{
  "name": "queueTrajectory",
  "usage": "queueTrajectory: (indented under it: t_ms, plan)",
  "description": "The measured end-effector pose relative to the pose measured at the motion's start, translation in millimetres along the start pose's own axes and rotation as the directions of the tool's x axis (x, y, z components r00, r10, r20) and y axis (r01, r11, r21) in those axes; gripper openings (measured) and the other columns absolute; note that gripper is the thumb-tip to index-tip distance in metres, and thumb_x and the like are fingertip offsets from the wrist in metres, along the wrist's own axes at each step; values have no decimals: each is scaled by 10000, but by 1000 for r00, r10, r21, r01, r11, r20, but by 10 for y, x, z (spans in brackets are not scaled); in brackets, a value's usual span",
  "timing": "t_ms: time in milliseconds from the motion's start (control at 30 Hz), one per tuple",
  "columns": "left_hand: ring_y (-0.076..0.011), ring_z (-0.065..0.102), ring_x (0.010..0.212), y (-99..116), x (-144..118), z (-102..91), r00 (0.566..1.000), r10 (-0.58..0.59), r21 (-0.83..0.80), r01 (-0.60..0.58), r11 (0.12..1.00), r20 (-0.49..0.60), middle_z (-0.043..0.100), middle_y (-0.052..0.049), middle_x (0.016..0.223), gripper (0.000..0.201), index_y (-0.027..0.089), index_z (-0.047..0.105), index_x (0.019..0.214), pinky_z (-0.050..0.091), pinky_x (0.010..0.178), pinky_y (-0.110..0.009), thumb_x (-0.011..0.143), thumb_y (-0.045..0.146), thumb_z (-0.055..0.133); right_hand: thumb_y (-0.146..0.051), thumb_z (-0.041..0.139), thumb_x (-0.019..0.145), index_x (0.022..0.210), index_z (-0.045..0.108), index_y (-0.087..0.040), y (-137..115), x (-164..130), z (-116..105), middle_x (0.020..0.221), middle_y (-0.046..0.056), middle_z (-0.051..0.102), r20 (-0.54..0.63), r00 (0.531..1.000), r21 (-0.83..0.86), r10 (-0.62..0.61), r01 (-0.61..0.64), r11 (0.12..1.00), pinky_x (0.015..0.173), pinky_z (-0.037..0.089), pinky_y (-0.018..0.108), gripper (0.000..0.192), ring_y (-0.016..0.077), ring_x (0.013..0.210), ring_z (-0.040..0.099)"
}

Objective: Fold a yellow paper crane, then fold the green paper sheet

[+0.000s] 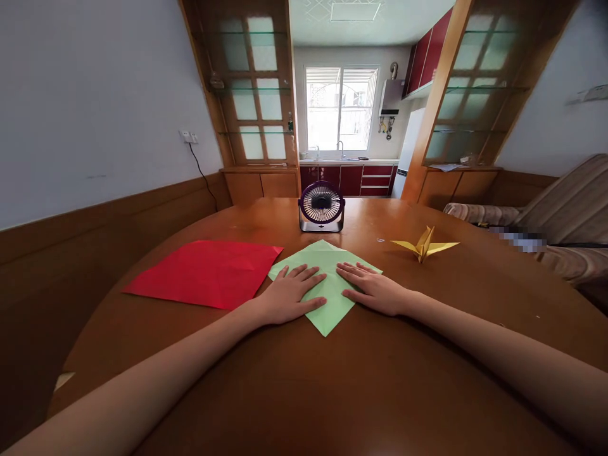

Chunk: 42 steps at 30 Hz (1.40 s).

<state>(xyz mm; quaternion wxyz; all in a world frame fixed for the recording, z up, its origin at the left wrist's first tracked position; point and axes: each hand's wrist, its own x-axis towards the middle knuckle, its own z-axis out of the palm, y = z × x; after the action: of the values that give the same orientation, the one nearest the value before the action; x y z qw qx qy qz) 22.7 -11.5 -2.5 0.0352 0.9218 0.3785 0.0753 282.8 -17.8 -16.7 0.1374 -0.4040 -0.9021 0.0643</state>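
Both hands lie flat, palms down, on a light green square paper sheet (327, 278) set corner-on like a diamond, near the middle of the round brown wooden worktop (332, 380). Left hand (289, 294) covers the sheet's left half, fingers spread and pointing up-right toward the centre. Right hand (373, 288) covers the right half, fingers pointing left w/ tips near the centre line. Neither hand grips anything; fingers are extended, pressing the paper down, not curled. The two sets of fingertips sit close together but apart, w/ a narrow strip of green btwn them. The sheet's lower corner pokes out below the hands, toward the person.

Just left of the green sheet lies a large red paper sheet (206, 272), flat on the worktop, its right edge touching or just overlapping the green one; can't tell which. Behind the green sheet, near its far corner, stands a small round purple desk fan (322, 206) w/ a grille, upright, facing the person. To the right, well apart from the hands, sits a folded yellow paper crane (424, 246), wings out.

Bkgd: a kitchen w/ a bright window (341, 107) and dark red cabinets (354, 179), wood-framed glass shelving either side, and a striped sofa (560, 215) at far right.
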Motion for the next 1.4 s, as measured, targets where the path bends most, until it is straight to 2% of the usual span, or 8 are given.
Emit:
queueTrajectory:
  t_ms: [133,300,433,900,1000,1133,1233,1400]
  plan:
    - [-309,389,1341,22,41,20,995,3,29,0,1000,-98,435,-82,1469,571,282,459,1397,297,1076,-508,937,602,346,-578,337,960,1489,307,-224,7,-5,0,1531,71,324,-23,1000,17,-12,13,1000,1190,220,491,637,254,1431,263]
    - [-334,418,1295,21,146,-7,998,-15,54,19,998,-62,479,-91,1427,594,276,479,1384,329,1025,-516,915,620,361,-571,355,957,1473,341,-236,17,-11,10,1519,68,351,-52,998,33,-32,34,999,1180,241,495,615,256,1425,281]
    - [-333,472,1208,30,213,1,992,-2,105,16,994,-129,541,-99,1338,565,273,519,1353,365,975,-492,916,599,372,-575,354,955,1474,337,-230,16,-17,20,1516,72,356,-69,997,28,-19,21,999,1179,244,493,624,259,1421,289]
    - [-296,543,1058,13,367,47,975,41,141,-10,990,-219,601,-111,1137,496,256,601,1277,413,928,-472,923,548,412,-661,365,908,1470,350,-146,8,-19,23,1510,138,338,-85,994,-14,67,-68,998,1168,255,496,763,295,1415,291]
    - [-301,538,1147,23,311,28,974,66,87,-48,995,-216,601,-110,1224,467,254,636,1232,388,991,-487,918,543,444,-613,380,928,1407,460,-162,-36,-44,-42,1444,128,455,-113,993,-29,33,-37,999,1125,329,498,663,297,1351,411]
    - [-269,506,1256,19,201,-28,984,112,-11,-115,993,-139,540,-86,1377,467,256,606,1270,389,1045,-422,928,531,448,-430,339,992,1141,671,-199,-85,-67,-113,1221,95,656,-172,985,-40,-6,-1,999,986,466,466,431,262,1162,591]
    - [-220,508,1272,-31,163,-47,989,105,-111,-116,987,-100,516,-52,1409,421,268,605,1268,425,1026,-354,961,477,407,-363,389,979,1015,692,-181,-90,-66,-111,1118,105,691,-225,974,-57,-4,-9,998,908,508,439,355,254,1045,642]
    - [-191,545,1232,-119,178,-28,981,130,-172,-154,973,-143,582,-37,1341,384,263,677,1161,438,1018,-337,979,422,378,-335,467,950,1007,657,-150,-90,-54,-71,1088,122,678,-254,967,-102,-3,-24,995,878,511,428,271,255,975,646]
